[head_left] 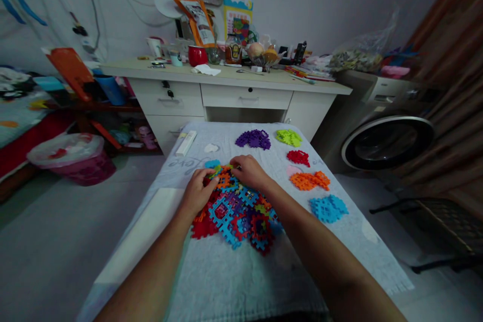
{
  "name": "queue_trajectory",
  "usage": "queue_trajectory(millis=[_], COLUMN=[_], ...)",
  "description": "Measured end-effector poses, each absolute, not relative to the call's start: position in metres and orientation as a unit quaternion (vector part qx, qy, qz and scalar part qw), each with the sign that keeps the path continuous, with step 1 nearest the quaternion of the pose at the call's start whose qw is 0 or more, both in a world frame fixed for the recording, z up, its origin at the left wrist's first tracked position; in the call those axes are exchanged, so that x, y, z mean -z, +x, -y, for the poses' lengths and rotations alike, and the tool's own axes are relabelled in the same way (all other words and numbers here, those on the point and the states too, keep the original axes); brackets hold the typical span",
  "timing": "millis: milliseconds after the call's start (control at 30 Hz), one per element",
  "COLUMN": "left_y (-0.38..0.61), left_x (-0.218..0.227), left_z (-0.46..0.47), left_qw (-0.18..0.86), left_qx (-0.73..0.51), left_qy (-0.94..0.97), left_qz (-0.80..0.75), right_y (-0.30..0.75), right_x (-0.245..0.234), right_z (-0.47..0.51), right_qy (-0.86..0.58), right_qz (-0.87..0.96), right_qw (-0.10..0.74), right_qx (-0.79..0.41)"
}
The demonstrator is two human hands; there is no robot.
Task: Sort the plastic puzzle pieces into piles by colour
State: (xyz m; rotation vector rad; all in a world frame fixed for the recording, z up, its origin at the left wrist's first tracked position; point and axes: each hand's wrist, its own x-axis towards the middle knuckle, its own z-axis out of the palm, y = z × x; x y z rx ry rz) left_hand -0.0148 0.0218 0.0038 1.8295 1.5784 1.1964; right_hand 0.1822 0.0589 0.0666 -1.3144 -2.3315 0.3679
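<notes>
A heap of interlocking plastic building pieces [234, 209] in blue, red, orange, purple and green lies on the cloth-covered table. My left hand [197, 192] rests at the heap's far left edge, thumb and forefinger apart and touching pieces. Across from it, my right hand [251, 172] reaches in with bent fingers pinching at a piece near the top; its fingertips are partly hidden. Single-colour piles lie apart: purple pieces [253, 139], lime-green pieces [289, 137], red pieces [298, 158], orange pieces [310, 180] and blue pieces [328, 209].
A white oblong box [186, 143] lies at the table's far left. Behind stands a white desk [166, 98] crowded with jars, a red cup [197, 55] and packages. To the right is a washing machine [362, 115]; a pink lined bin [75, 158] sits on the floor at left.
</notes>
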Motion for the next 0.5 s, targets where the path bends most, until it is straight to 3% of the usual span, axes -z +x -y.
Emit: queue_trajectory(millis=[200, 500], left_y=[-0.016, -0.016], left_x=[0.001, 0.0], left_z=[-0.023, -0.022], left_qw=[0.226, 0.246], left_qx=[-0.437, -0.434], left_qy=[0.66, 0.655], left_qz=[-0.568, -0.567], right_y=[0.155, 0.208], right_x=[-0.063, -0.08], right_z=[-0.068, -0.038], right_qy=[-0.528, -0.549], right_qz=[0.817, 0.759], right_qw=[0.177, 0.331], right_qx=[-0.15, -0.114])
